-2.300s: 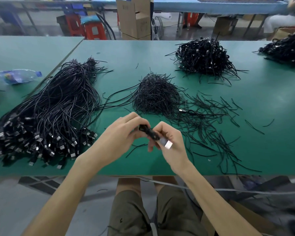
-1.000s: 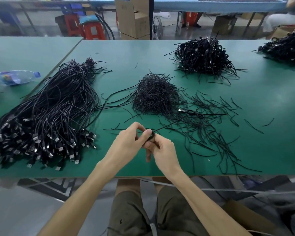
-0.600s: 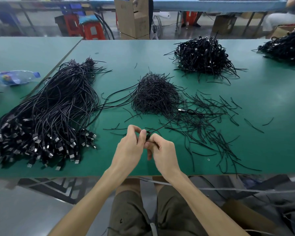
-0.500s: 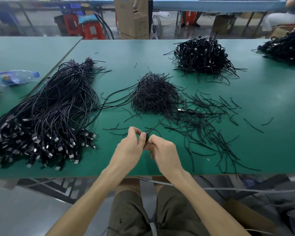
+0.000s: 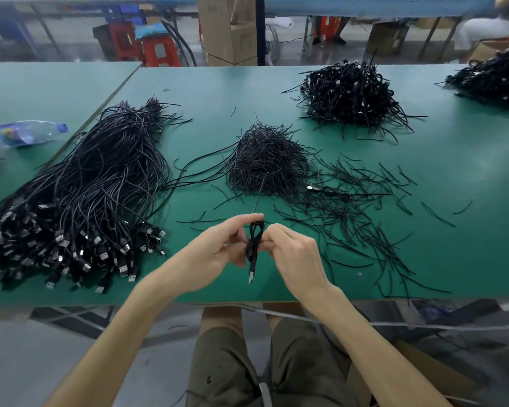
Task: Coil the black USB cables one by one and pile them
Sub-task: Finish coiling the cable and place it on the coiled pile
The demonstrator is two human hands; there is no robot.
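Note:
A small coiled black USB cable [image 5: 254, 242] hangs upright between my two hands above the near edge of the green table [image 5: 453, 177]. Its plug end points down at about the level of my wrists. My left hand [image 5: 215, 254] pinches the top of the coil with thumb and forefinger. My right hand [image 5: 294, 254] pinches the coil's middle from the right. A thin black tie strand runs up from the coil toward the mound of ties [image 5: 266, 163]. Uncoiled cables [image 5: 80, 201] lie in a big heap at the left. A pile of coiled cables [image 5: 350, 92] sits at the far right.
Loose black ties [image 5: 359, 224] are scattered right of my hands. A plastic bottle [image 5: 24, 133] lies on the left table. Another cable pile [image 5: 494, 80] sits at the far right corner. Cardboard boxes [image 5: 229, 30] and red stools [image 5: 156, 48] stand beyond the table.
The folded cable was held flat between my hands with its plug showing; now it hangs upright as a small coil, my hands have shifted slightly, and a tie strand runs up from it.

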